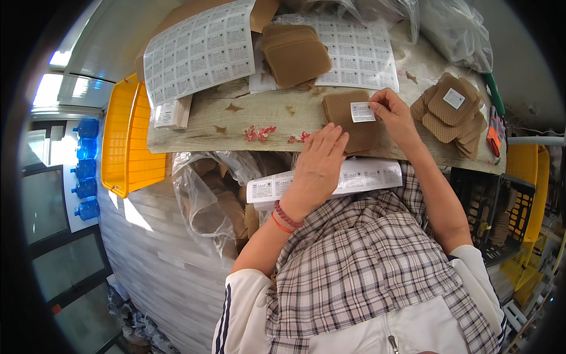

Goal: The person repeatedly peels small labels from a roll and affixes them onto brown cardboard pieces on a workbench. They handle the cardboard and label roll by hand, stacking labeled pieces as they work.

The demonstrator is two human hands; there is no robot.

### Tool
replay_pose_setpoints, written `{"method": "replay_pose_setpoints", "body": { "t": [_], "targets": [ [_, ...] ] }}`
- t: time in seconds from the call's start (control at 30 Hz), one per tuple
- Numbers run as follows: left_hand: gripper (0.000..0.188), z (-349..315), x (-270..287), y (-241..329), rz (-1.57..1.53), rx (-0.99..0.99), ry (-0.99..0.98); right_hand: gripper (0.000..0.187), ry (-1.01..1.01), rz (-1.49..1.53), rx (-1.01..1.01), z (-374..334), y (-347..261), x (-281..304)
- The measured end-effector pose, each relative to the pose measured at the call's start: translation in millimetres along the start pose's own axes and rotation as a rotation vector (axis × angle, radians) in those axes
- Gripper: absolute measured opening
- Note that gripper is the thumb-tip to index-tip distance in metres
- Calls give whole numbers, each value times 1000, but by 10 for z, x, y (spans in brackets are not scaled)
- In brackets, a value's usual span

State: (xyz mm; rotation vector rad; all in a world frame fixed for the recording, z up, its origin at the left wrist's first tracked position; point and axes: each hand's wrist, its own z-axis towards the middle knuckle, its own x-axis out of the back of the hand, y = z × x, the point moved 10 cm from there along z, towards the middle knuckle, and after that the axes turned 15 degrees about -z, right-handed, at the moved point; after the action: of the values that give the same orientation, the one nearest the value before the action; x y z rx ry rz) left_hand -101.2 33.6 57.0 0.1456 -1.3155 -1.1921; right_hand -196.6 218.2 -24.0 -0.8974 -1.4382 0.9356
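The white label (pixel 361 112) could have creased or set crooked if the right hand (pixel 392 115), pinching its right edge, had pulled unevenly; the stack of brown textured pads (pixel 364 134) could have slid if the left hand (pixel 318 158), flat with fingers extended over its left side, had pushed sideways. Small, rectangular and dark-printed, the label lay over the round-cornered stack at the tabletop's (pixel 200 135) near edge.

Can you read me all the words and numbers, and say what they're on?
None is clear enough to quote:
Small label in the right fingers: too small to read.
Label on the right pile: too small.
Left sheet: rows of print, too small.
Back sheet: too small.
Front sheet: too small.
White stack: too blurred.
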Motion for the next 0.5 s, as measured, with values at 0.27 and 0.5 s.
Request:
{"method": "replay_pose_setpoints", "body": {
  "t": [0.27, 0.5],
  "targets": [
    [44, 18, -268, -149, 32, -1, -83, 6, -8, -137, 19, 148, 16, -130],
    [42, 33, -259, -157, 22, 8, -84, 7, 3, -183, 26, 139, 2, -147]
  ]
}}
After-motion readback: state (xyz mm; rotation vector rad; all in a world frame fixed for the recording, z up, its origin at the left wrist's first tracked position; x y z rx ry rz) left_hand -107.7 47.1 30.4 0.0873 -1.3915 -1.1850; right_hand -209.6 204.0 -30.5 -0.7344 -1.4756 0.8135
